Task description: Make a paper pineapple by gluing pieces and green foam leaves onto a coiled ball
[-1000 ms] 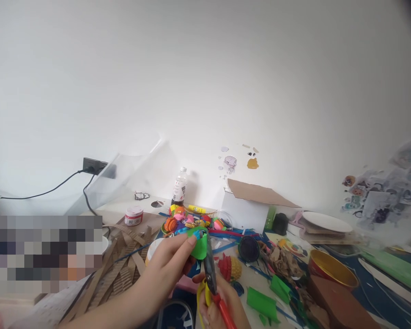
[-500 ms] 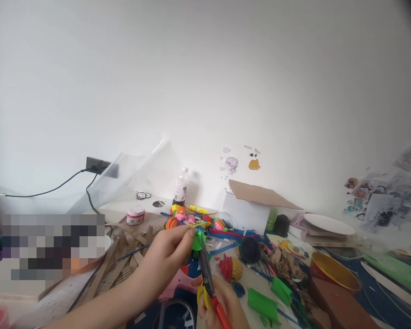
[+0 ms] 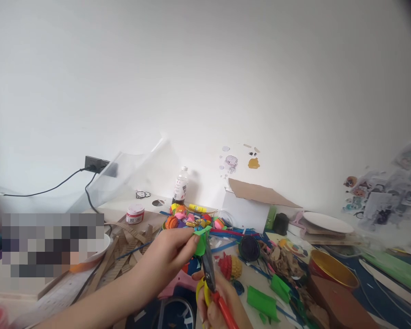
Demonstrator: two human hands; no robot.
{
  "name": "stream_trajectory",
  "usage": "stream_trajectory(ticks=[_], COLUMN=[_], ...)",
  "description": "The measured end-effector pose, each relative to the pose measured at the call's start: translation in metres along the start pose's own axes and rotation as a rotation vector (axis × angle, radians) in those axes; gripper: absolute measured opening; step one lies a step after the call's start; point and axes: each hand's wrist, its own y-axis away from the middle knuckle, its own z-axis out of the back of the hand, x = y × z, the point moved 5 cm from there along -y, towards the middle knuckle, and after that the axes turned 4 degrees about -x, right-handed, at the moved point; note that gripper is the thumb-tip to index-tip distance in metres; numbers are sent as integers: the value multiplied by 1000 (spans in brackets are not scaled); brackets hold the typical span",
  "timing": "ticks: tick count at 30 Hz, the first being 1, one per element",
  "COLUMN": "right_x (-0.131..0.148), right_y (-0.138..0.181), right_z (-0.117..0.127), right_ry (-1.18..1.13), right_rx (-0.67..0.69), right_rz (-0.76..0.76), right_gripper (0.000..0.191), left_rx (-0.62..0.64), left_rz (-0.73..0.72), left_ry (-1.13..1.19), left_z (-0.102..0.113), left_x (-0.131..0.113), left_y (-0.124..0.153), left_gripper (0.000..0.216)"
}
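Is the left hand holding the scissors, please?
No, the scissors sit in the right hand, while the left hand pinches a green paper piece.

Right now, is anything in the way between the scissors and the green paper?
Nothing visible. The scissors meet the green paper, which the left hand pinches; the right hand holds the scissors.

1. The small green paper piece is seen to be matt and smooth.
2. On the red-and-yellow-handled scissors, dull dark metal blades and glossy plastic handles are shown.
3. The brown corrugated cardboard strips, near left, are seen as ribbed and matt.
4. The round gold bowl, right, is seen as shiny, like foil.
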Motion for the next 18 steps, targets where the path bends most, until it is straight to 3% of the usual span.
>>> stream_trajectory(ticks=[4,10,18], right_x=[-2,-4,-7], right_y=[0,-1,0], right_z=[0,0,5], right_ry=[1,-26,-70], right_rx=[-22,11,-10], right_rz=[-14,-3,-8], right_gripper=[65,69,72], left_rx=[-5,76,41], left_rz=[-51,3,118], left_ry=[-122,-79,311], left_z=[0,-4,-4], left_x=[0,-4,-10], left_y=[0,2,10], left_gripper=[33,35,34])
